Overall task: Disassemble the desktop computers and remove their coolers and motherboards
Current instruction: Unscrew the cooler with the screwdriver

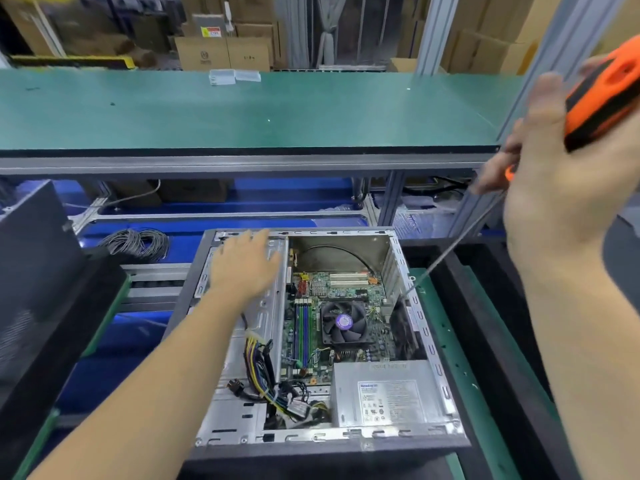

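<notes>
An open desktop case [431,348] lies on its side in front of me. Inside sit the green motherboard [375,296], a black fan cooler [343,323] with a purple label, and a grey power supply [384,393] at the near right. My left hand [244,263] rests flat with spread fingers on the metal drive cage [270,317] at the case's far left. My right hand [554,161] grips an orange-and-black screwdriver [602,98], raised at the right. Its long shaft slants down, and the tip [408,292] is at the case's right wall.
A bundle of yellow and black cables [263,375] hangs by the drive cage. A dark side panel [31,271] leans at the left. A coil of grey cable [136,241] lies beyond the case. A green shelf [242,109] spans the back, with cardboard boxes [221,51] behind.
</notes>
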Available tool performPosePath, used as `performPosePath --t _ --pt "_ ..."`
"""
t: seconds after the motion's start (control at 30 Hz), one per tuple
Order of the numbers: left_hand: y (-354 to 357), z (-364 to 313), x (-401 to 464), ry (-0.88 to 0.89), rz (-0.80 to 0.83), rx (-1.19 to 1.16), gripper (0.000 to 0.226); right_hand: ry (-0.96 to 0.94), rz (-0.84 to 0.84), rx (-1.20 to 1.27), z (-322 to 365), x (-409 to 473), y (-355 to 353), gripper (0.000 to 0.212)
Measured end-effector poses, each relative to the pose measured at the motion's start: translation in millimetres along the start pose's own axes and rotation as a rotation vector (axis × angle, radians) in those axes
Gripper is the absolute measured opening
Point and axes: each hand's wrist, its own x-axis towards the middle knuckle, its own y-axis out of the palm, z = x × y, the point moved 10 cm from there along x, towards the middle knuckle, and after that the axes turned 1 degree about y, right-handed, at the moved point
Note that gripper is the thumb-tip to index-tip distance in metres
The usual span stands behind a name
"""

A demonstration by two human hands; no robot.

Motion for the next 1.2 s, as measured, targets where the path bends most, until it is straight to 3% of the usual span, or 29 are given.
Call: performPosePath --t 0.1,0.17,0.3,0.4,0.5,0.6,0.73,0.83,1.0,1.1,1.2 --pt "8 52 -10 -0.173 0.066 -0.020 0.063 -0.197 0.084 -0.105 28 1 15 0.027" --pt "26 68 -20 -0.213 0.154 -0.011 0.068 -0.245 0.247 -0.227 25 -21 43 0.018" --pt "21 81 -15 -0.195 0.053 -0.154 0.066 0.232 0.708 -1.096 -110 -111 54 0.034" --pt "14 110 -6 -0.287 0.027 -0.330 0.058 0.424 0.770 -1.385 -166 -174 13 0.042" --pt "32 128 -15 -0.350 0.075 -0.383 0.050 0.362 0.685 -1.381 -176 -191 5 0.038" --pt "33 132 -23 -0.403 0.011 -0.424 0.028 0.274 0.700 -1.377 -185 -185 13 0.040" --pt "24 133 -49 -0.476 -0.069 -0.440 0.034 0.195 0.750 -1.316 -210 -171 27 0.048" --pt "25 127 -89 -0.577 -0.111 -0.452 0.035 0.160 0.878 -1.263 -237 -150 42 0.054" --pt "30 111 -119 -0.703 -0.024 -0.432 0.042 0.157 0.965 -1.294 -241 -134 55 0.039" --pt "11 107 -95 -0.525 -0.099 -0.319 0.055 0.034 0.875 -1.386 -203 -142 38 0.022" --pt "3 91 -57 -0.284 -0.085 -0.160 0.059 0.030 0.620 -1.410 -156 -150 -8 0.025"
